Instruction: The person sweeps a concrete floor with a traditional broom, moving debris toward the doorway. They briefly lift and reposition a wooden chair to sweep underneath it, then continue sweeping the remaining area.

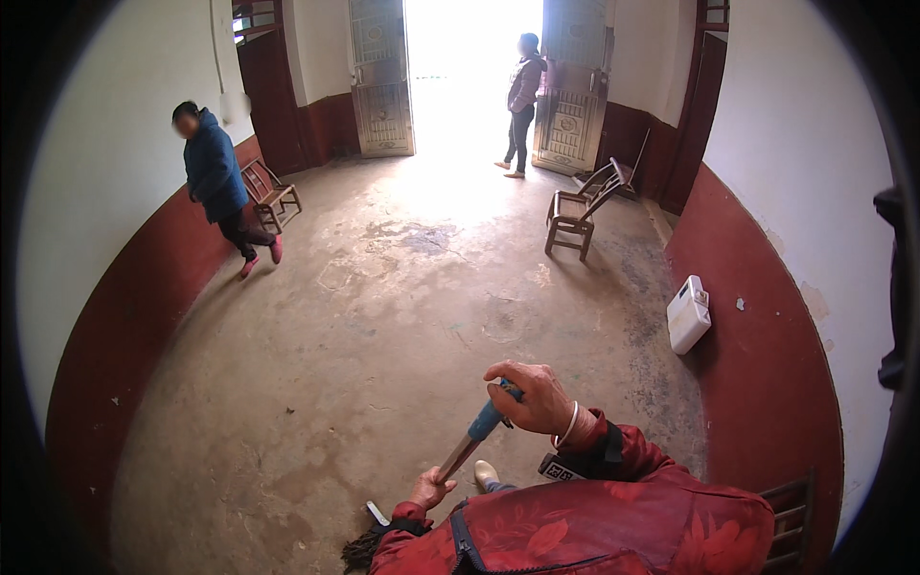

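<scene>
My right hand, a pale bangle at its wrist, is wrapped around the blue top end of a long handle. Lower on the same handle, my left hand grips the bare shaft. The handle slants down toward the lower left. Dark fibres show beside my left sleeve and look like the head of a broom or mop; my arm and jacket hide how they join the shaft. Below my hands, one light shoe stands on the concrete floor.
A person in a blue coat walks along the left wall beside a wooden chair. Another person stands at the open metal door. A second chair and a white plastic container are at right. Slatted furniture is close behind me.
</scene>
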Action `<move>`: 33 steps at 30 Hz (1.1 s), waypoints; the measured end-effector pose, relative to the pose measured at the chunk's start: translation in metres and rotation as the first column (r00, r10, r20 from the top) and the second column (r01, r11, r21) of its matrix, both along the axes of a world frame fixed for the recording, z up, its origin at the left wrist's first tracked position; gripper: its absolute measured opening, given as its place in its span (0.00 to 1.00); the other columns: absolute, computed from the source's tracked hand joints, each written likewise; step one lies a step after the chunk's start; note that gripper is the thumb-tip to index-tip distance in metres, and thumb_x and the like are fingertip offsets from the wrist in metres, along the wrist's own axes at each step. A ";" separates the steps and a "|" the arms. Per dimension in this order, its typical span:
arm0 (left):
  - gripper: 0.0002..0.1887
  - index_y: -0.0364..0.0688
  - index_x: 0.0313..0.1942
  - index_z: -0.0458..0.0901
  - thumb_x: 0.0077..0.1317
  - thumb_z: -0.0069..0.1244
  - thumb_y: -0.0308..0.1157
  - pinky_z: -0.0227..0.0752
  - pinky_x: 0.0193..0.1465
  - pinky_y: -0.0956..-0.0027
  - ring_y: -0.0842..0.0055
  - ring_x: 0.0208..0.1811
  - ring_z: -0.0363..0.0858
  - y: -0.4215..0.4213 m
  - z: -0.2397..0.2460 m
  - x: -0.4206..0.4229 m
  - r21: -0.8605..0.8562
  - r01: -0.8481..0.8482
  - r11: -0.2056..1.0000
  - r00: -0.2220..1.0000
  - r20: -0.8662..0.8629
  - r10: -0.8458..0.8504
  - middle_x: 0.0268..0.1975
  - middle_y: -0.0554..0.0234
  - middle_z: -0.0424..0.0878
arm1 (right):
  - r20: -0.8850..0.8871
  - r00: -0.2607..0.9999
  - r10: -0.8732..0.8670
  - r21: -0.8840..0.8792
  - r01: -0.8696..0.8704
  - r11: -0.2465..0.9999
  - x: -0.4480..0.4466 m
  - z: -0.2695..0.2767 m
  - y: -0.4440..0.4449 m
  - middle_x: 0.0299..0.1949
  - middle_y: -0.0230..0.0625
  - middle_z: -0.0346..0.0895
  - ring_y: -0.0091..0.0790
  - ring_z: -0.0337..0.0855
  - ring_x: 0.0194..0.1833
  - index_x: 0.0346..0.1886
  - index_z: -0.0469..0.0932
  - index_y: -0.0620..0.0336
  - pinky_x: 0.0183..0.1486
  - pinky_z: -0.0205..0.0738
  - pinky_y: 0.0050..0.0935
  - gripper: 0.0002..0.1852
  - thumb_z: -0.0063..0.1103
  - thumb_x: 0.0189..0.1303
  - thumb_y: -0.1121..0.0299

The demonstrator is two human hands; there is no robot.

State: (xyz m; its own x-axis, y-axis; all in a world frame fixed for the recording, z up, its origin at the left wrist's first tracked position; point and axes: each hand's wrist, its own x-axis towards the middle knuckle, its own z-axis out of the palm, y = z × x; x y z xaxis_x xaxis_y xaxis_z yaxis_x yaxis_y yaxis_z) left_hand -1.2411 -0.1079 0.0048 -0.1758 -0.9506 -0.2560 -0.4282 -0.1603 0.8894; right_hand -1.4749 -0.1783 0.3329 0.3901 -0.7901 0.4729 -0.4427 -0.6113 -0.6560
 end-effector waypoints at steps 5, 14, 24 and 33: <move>0.17 0.37 0.33 0.74 0.50 0.60 0.40 0.69 0.37 0.63 0.66 0.31 0.74 0.000 0.002 0.000 0.006 0.007 1.000 0.996 0.085 -0.008 0.28 0.50 0.76 | 0.002 1.000 -0.005 0.001 0.005 1.000 0.000 0.000 0.000 0.24 0.42 0.75 0.43 0.78 0.25 0.35 0.74 0.59 0.28 0.72 0.35 0.07 0.54 0.53 0.70; 0.15 0.38 0.35 0.74 0.52 0.59 0.35 0.68 0.34 0.70 0.80 0.30 0.69 0.001 0.011 0.000 0.016 0.034 0.999 0.999 0.039 -0.034 0.26 0.65 0.73 | 0.037 0.999 -0.012 0.023 0.011 1.000 0.002 -0.001 0.001 0.22 0.43 0.74 0.44 0.78 0.23 0.35 0.74 0.60 0.26 0.71 0.34 0.07 0.55 0.52 0.71; 0.16 0.38 0.34 0.75 0.51 0.60 0.38 0.68 0.37 0.67 0.75 0.31 0.72 0.002 0.020 -0.001 0.014 0.009 1.000 0.999 0.039 -0.010 0.27 0.58 0.74 | 0.034 0.999 -0.020 -0.003 0.020 1.000 0.004 -0.003 0.000 0.21 0.42 0.74 0.43 0.78 0.23 0.35 0.74 0.60 0.26 0.71 0.33 0.07 0.55 0.52 0.71; 0.17 0.38 0.33 0.75 0.50 0.60 0.40 0.68 0.37 0.65 0.66 0.32 0.75 0.002 0.021 0.001 0.021 -0.014 1.000 0.999 0.044 0.013 0.28 0.52 0.76 | 0.019 1.000 -0.022 -0.013 0.022 1.000 0.008 -0.004 -0.002 0.19 0.39 0.73 0.42 0.78 0.21 0.35 0.74 0.60 0.25 0.71 0.34 0.07 0.54 0.52 0.71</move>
